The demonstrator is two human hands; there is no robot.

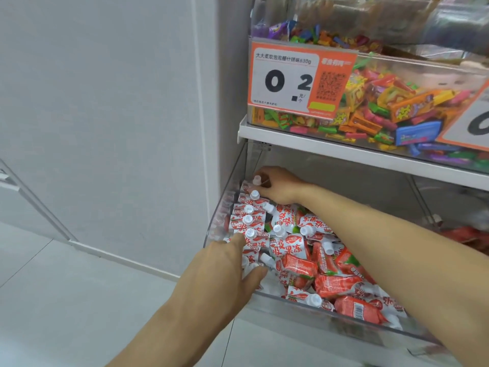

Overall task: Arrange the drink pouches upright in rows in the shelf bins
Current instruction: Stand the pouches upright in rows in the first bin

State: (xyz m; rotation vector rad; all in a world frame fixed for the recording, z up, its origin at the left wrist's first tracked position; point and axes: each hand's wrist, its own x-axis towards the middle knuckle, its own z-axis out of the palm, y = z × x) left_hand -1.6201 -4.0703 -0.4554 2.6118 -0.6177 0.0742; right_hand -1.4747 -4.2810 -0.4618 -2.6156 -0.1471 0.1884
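Note:
A clear plastic shelf bin (304,304) holds many red-and-white drink pouches with white caps. Several pouches (244,221) stand upright in a row along the bin's left wall. More pouches (330,271) lie in a loose heap to the right. My right hand (277,185) reaches to the back left corner and pinches the rearmost pouch (256,180) near its cap. My left hand (230,266) rests against the front of the row, fingers straight, touching the nearest upright pouches.
A white shelf (344,151) hangs directly above the bin, carrying a clear bin of colourful candy (383,107) with an orange price tag (299,80). A grey wall (119,115) and pale floor (79,300) lie to the left.

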